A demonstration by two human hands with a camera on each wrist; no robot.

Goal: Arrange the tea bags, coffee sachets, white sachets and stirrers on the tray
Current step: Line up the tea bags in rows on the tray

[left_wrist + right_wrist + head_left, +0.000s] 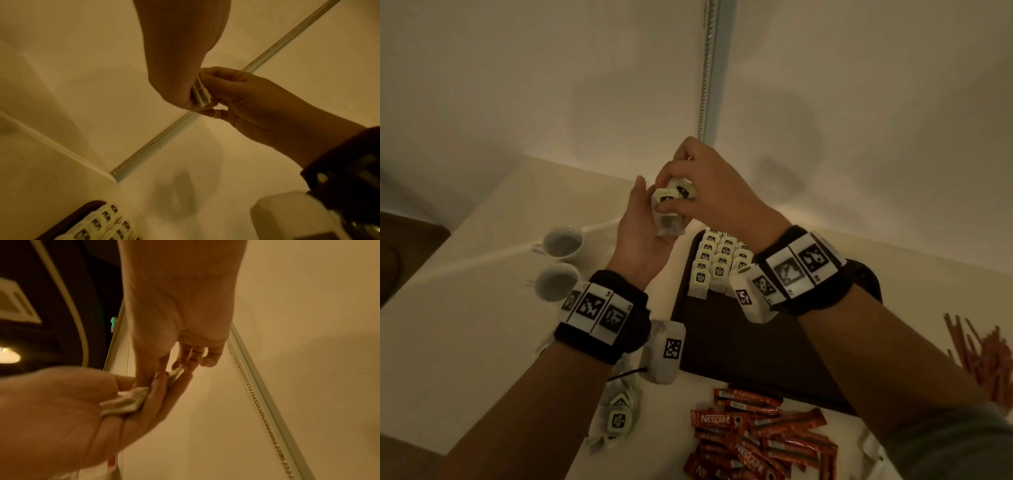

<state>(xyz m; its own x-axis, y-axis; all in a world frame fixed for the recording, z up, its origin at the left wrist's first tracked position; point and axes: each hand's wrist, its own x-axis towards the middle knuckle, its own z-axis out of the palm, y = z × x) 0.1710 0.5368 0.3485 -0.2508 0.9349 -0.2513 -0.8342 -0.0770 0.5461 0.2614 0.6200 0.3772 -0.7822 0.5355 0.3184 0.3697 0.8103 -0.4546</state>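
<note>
Both hands are raised above the far end of the dark tray [739,342]. My left hand [645,214] lies palm up and holds a small stack of tea bags [669,212] between thumb and fingers. From above, my right hand [677,187] pinches the pale tags at the top of that stack. The left wrist view shows the stack [200,94] edge-on between the two hands. The right wrist view shows it [125,400] in the left palm. Rows of tea bags [719,263] stand in the tray's far left part. Red coffee sachets [756,438] are heaped near me. Brown stirrers [983,353] lie at the right.
Two white cups [563,241] [556,282] stand on the table left of the tray. A few loose tea bags [618,418] lie under my left forearm. The wall rises close behind the table. The near half of the tray shows bare dark surface.
</note>
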